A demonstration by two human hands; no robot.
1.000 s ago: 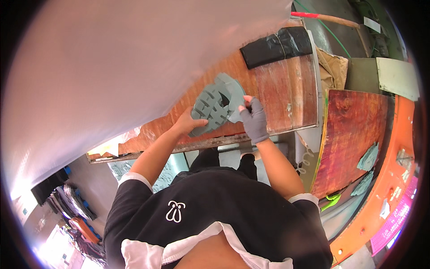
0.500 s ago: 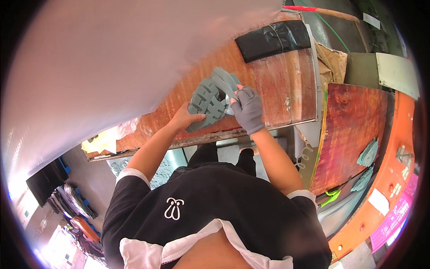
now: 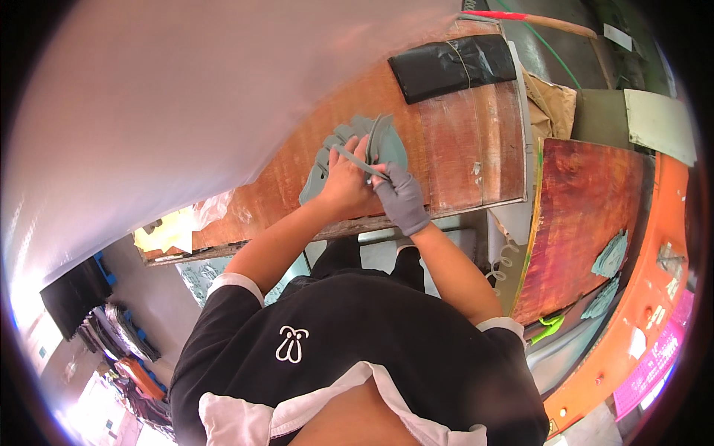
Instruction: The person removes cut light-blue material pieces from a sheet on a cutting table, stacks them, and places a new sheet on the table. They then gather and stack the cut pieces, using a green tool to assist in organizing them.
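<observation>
Over the near part of the wooden table, my two hands work on a grey-green, rubbery-looking moulded piece (image 3: 315, 178) with blocky, notched edges and a rounded flap at its right. My bare left hand (image 3: 348, 177) lies across its middle, closed on it, fingers pointing away from me and partly among its folds. A thin strip (image 3: 352, 159) of the same colour crosses those fingers. My right hand (image 3: 400, 195), in a grey fingerless glove, pinches the strip's right end. The palm side of the left hand is hidden.
The reddish wooden table (image 3: 468, 163) bears a black plastic-wrapped bundle (image 3: 455, 67) at its far right. A pale sheet (image 3: 186, 89) hangs over the far left. Yellow paper (image 3: 165, 232) lies at the left end. Another reddish board (image 3: 576, 223) stands right, beside an orange frame (image 3: 666, 245).
My left hand has moved from the piece's left edge onto its middle. My right hand has come slightly nearer and left, now pinching a strip. The piece has been turned and folded.
</observation>
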